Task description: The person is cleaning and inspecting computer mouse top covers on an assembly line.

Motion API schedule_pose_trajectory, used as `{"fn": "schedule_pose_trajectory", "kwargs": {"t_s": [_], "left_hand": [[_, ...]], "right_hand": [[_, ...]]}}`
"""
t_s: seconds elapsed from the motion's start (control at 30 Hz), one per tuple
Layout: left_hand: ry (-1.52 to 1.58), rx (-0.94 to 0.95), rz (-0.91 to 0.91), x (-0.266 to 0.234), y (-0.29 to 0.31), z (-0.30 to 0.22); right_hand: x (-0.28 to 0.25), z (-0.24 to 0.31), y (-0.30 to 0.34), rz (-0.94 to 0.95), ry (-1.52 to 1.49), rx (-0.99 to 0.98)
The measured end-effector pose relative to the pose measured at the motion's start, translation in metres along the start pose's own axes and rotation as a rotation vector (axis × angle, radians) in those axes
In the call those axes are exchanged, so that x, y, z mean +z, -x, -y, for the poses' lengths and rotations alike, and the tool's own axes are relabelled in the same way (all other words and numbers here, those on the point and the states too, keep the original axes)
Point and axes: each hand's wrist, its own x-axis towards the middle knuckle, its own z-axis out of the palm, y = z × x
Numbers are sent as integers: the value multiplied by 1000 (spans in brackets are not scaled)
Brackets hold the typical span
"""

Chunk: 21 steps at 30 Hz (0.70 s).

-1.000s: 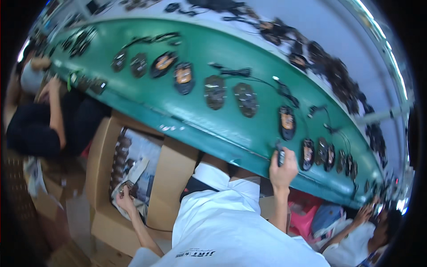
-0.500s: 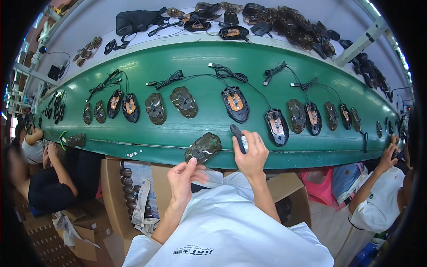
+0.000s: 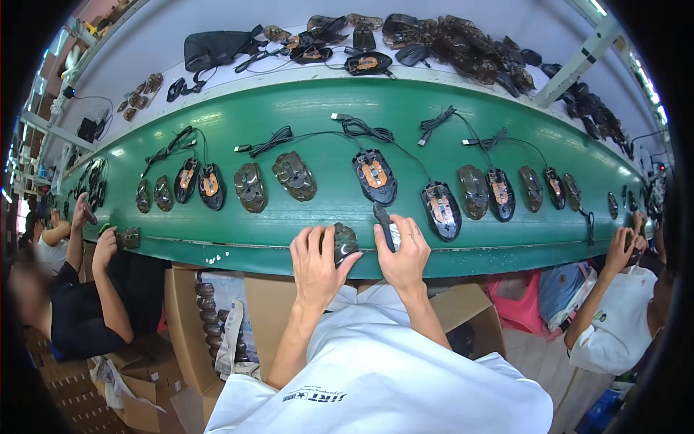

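Observation:
My left hand [image 3: 316,264] is closed over a translucent dark mouse shell [image 3: 346,244] at the near edge of the green belt, thumb along its near side; its left part is hidden under the fingers. Just to the right, my right hand [image 3: 405,253] grips a dark hand tool [image 3: 384,219] with a pale section; its tip points up and left, and its exact kind is unclear. Beyond the tool lies an opened mouse [image 3: 374,177] with an orange inner piece and a black cable. Another opened mouse [image 3: 441,210] sits to its right.
The green belt [image 3: 311,220] carries several more shells [image 3: 294,176] and opened mice. A shelf behind holds a heap of dark shells [image 3: 473,50] and a black bag [image 3: 220,50]. Cardboard boxes [image 3: 259,304] stand below the belt. Co-workers sit left and right, a pink stool [image 3: 517,304] at right.
My left hand has moved up and forward from the shell's near edge to close over it. My right hand still holds the tool. At left, a co-worker's hands have risen.

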Motion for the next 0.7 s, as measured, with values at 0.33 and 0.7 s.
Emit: {"fn": "schedule_pose_trajectory", "kwargs": {"t_s": [0.33, 0.7], "left_hand": [[1842, -722, -3, -40, 11, 14], [2201, -1055, 368, -30, 13, 2]], "right_hand": [[-97, -27, 59, 464, -1114, 721], [-110, -28, 101, 208, -1424, 1094]]}}
